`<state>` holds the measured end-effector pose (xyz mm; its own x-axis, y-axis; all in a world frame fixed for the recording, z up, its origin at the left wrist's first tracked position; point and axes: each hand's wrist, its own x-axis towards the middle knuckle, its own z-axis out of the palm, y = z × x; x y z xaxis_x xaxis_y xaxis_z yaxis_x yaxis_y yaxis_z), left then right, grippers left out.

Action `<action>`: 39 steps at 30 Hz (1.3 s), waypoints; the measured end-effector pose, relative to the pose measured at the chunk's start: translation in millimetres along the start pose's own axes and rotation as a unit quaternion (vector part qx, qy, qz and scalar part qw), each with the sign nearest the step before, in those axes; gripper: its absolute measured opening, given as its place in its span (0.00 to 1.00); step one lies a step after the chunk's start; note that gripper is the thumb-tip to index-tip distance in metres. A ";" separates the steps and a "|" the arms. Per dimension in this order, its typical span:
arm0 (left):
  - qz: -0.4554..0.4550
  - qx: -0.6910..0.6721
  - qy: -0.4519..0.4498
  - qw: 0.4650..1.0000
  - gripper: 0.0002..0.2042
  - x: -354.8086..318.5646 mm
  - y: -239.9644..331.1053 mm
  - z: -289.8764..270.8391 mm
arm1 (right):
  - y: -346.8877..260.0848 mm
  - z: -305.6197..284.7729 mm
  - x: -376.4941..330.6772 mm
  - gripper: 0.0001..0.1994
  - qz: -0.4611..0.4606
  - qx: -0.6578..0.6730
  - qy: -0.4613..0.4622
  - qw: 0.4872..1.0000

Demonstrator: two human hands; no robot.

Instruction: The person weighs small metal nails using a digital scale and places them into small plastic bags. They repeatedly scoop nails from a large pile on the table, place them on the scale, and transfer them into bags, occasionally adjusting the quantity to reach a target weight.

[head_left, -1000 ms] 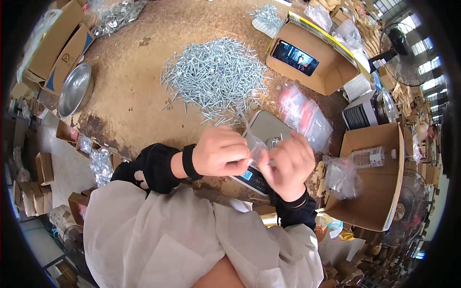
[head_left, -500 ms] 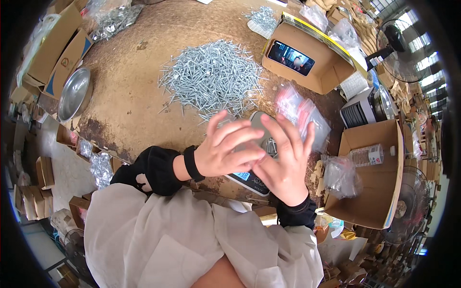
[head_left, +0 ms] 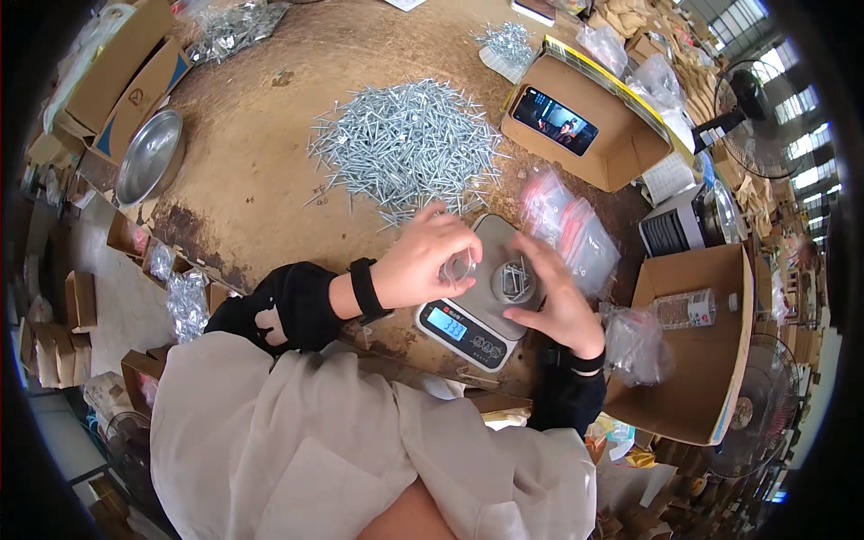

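On our digital scale (head_left: 487, 241), a round cup (head_left: 498, 288) flanked from both sides

From our left hand (head_left: 418, 261), the cup lies between three and four o'clock, apart from the fingers; from our right hand (head_left: 569, 301) it lies between nine and ten o'clock, and much nearer. That right hand is spread in a wide curve about the cup's right side, thumb and fingers well parted; whether it touches the wall we cannot tell. Our left hand is curled, holding what looks like a clear plastic bag (head_left: 457, 267).

The cup seems upright, with loose screws (head_left: 515, 278) inside at mixed angles, so we see no shared long axis. The digital scale itself runs from one to seven o'clock, its lit display (head_left: 447, 324) at the seven o'clock end. On our bench (head_left: 243, 153), a heap of silver screws (head_left: 407, 148) spreads at eleven o'clock from it, and flat zip bags (head_left: 580, 229) lie at two.
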<state>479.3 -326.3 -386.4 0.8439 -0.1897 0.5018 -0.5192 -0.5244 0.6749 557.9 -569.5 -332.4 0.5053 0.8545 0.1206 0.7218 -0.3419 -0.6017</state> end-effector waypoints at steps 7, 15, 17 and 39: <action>-0.066 0.018 -0.069 0.995 0.15 4.2 11.5 11.2 | -3.5 13.4 -2.7 0.46 0.029 0.039 0.037 0.998; -0.076 -0.193 -0.132 0.969 0.21 14.5 29.7 33.0 | -33.0 16.2 -12.2 0.50 -0.056 0.005 0.164 0.985; -0.093 -0.252 -0.180 0.946 0.25 12.7 29.9 36.5 | -38.4 14.7 -14.3 0.48 -0.043 -0.009 0.165 0.985; -0.142 -0.569 -0.096 0.804 0.30 13.9 36.7 5.5 | 5.4 -4.3 -26.9 0.37 0.049 -0.027 0.039 0.998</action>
<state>472.7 -352.7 -357.6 0.8990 -0.3779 0.2215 0.0022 0.5096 0.8604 550.2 -596.0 -335.6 0.6088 0.7832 0.1264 0.6909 -0.4450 -0.5698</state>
